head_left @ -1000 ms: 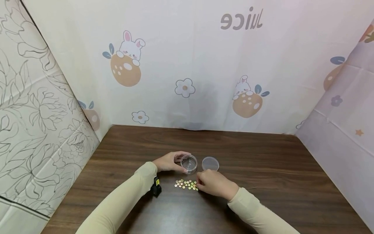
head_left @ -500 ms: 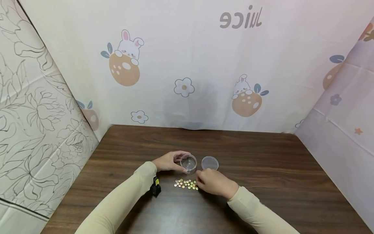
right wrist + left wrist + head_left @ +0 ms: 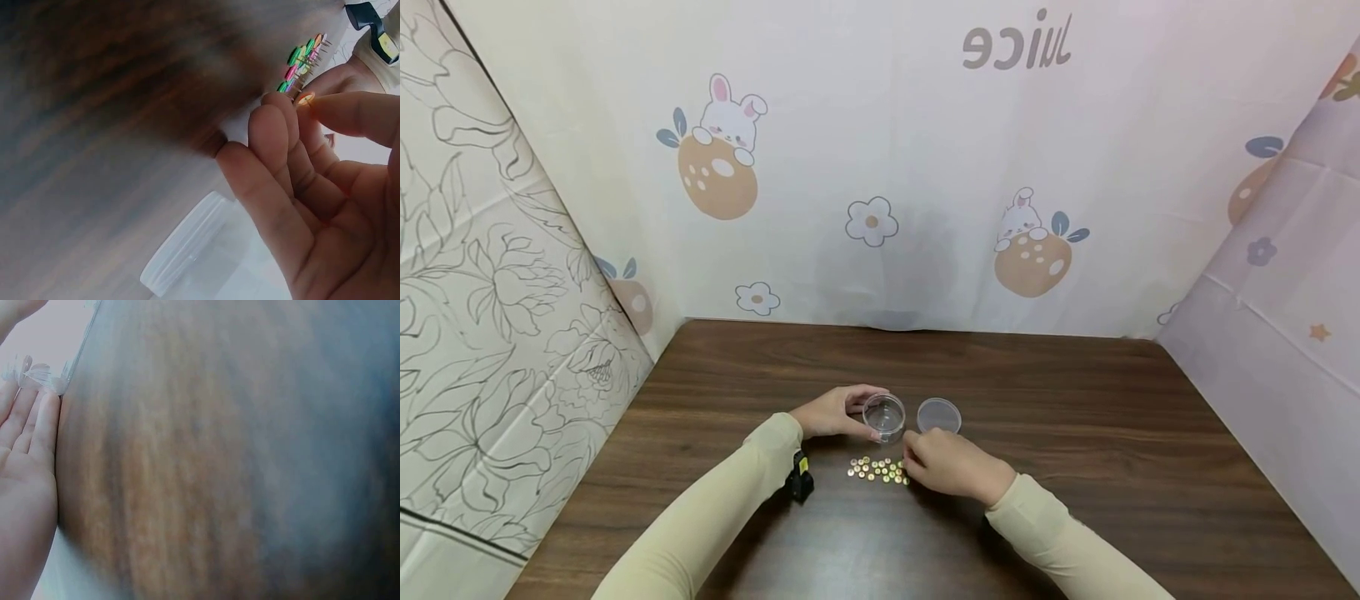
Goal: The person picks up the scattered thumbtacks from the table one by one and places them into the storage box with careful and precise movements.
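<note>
While the left hand [image 3: 829, 414] grips a tub [image 3: 883, 418], the right hand [image 3: 950, 463] pinches a tack [image 3: 306, 99], with bench [image 3: 1052, 379] stretching beyond both to its far edge.

Table [image 3: 1075, 400]: dark wood-grain | thumbtacks [image 3: 884, 472] (loosely clustered) | clear round container [image 3: 884, 415] | clear lid [image 3: 938, 414] beside it

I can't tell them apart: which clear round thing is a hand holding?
The deep tub, left hand around its side; the shallow lid lies by the right hand.
</note>
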Demonstrator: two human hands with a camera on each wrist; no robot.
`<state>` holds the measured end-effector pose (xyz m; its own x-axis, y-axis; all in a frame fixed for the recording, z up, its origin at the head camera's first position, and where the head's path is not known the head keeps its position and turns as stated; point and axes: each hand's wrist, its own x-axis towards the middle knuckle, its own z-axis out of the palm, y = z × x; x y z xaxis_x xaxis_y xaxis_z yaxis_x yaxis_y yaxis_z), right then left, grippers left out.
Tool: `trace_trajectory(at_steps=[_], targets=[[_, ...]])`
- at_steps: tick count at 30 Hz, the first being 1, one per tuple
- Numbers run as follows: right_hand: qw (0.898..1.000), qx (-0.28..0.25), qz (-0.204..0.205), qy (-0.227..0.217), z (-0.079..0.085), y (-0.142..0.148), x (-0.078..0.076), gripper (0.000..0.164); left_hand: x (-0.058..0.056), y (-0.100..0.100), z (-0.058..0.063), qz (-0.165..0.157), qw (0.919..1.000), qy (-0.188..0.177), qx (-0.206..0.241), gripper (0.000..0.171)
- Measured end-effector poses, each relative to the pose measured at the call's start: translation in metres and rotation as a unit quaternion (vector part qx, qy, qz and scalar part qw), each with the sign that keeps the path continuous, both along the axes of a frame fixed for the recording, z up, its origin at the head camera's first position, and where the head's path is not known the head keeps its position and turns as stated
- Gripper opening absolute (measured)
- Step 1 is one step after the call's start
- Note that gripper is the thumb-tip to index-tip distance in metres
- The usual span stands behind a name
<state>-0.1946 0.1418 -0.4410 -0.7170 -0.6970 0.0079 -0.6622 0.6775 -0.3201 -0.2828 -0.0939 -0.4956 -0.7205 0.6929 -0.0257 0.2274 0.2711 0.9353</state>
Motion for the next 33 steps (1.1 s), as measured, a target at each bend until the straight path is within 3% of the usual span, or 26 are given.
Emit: trace_trajectory(at_steps=[3, 7, 10, 18, 28, 33], targets=[[1.0, -0.014, 0.006, -0.017, 0.001, 0.001, -0.003, 0.014, 0.006, 0.0, 0.011, -0.001, 1.0, -0.007, 0.003, 0.073], [0.999, -0.035, 0.008, -0.01, 0.003, 0.002, -0.01, 0.012, 0.007, -0.001, 0.014, -0.004, 0.9999, -0.013, 0.009, 0.071], [0.999, -0.052, 0.006, 0.006, 0.007, 0.002, -0.013, 0.01, 0.001, -0.001, 0.006, -0.003, 0.9999, -0.009, 0.006, 0.071], [0.993, -0.097, -0.008, 0.062, 0.014, -0.003, -0.023, 0.006, 0.001, 0.0, 0.005, 0.0, 1.0, -0.006, -0.003, 0.07], [0.991, -0.107, -0.054, 0.063, 0.011, -0.006, -0.034, 0.006, 0.002, 0.0, 0.003, 0.007, 0.9999, -0.011, -0.01, 0.071], [0.989, -0.107, -0.061, 0.076, 0.009, -0.009, -0.037, 0.009, 0.006, 0.001, 0.01, 0.007, 0.9997, -0.022, -0.007, 0.071]])
